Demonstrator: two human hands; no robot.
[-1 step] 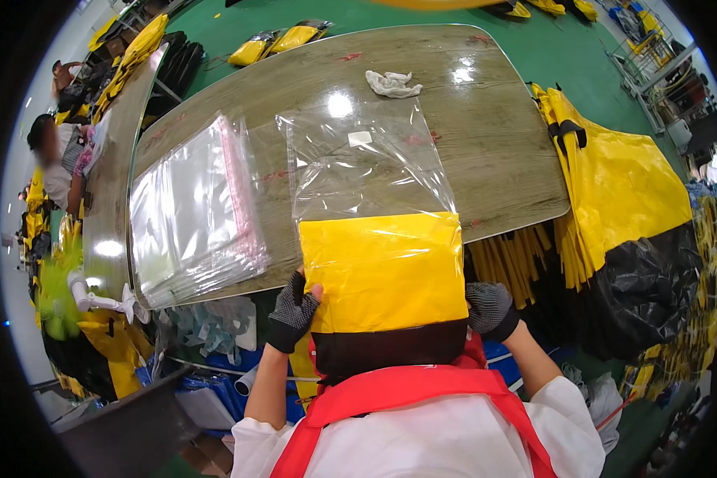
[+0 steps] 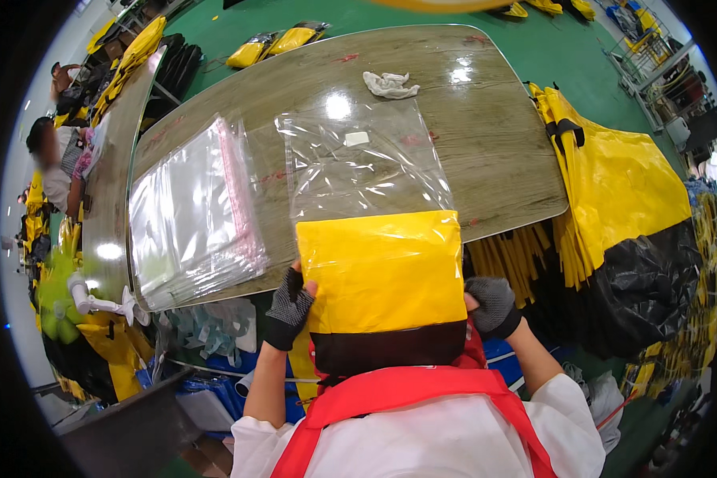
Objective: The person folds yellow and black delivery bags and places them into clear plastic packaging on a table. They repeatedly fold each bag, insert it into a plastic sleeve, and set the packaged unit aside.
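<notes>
the yellow bundle [image 2: 381,275] lies between left grip [image 2: 287,315] and right grip [image 2: 494,308], clasped at both sides.

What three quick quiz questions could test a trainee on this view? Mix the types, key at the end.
1. Which lies on the table to the left of the folded yellow-and-black item?
a) a crumpled white cloth
b) a stack of clear plastic bags
c) a metal ruler

2. True or false: the thumb tip of the left hand is gloved over.

3. What colour is the folded item's band nearest the person?

Key: 1. b; 2. false, it is bare; 3. black.
</notes>
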